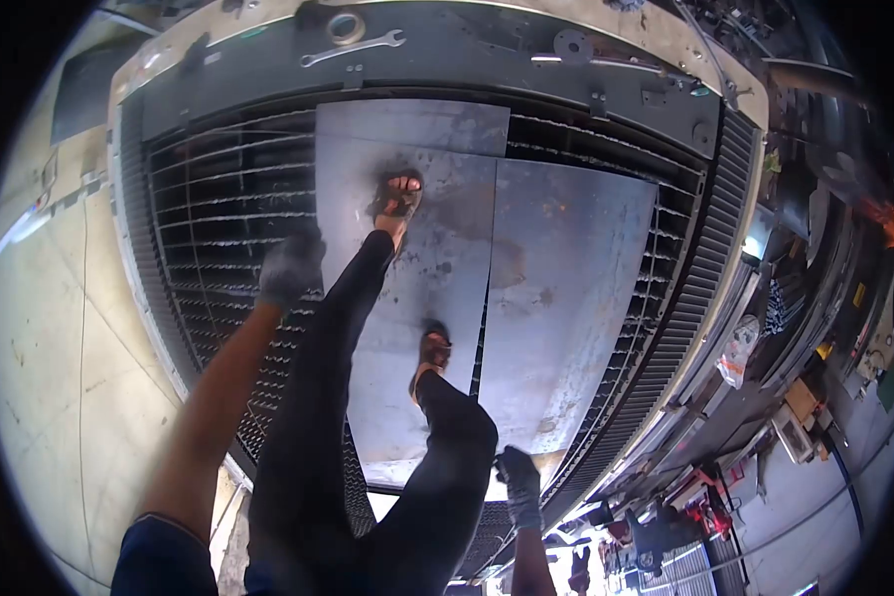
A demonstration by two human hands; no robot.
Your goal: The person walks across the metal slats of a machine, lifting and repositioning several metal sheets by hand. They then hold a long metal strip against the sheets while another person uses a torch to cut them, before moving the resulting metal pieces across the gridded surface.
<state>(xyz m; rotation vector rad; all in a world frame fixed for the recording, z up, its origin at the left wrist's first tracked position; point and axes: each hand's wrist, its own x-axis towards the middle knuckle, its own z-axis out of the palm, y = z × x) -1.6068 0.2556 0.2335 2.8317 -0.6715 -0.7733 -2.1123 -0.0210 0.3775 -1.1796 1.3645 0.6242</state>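
Note:
I stand in open sandals on a grey metal sheet [407, 268], which lies over the toothed slats of a large framed bed. A second metal sheet [576, 288] lies beside it on the right, with a narrow gap between the two. My left hand [291, 266], in a grey glove, hangs over the slats left of my leg; motion blurs its fingers. Low on the right, my right hand [521, 485], also gloved, is near the second sheet's lower edge. Its fingers look curled, and whatever they may hold is hidden.
A wrench [354, 48] and a metal ring [346, 29] lie on the dark ledge at the bed's far end. Bare toothed slats [233, 204] flank the sheets. Stacked metal stock [805, 288] lines the right side, beyond the bed's ribbed edge [713, 219]. Pale floor lies left.

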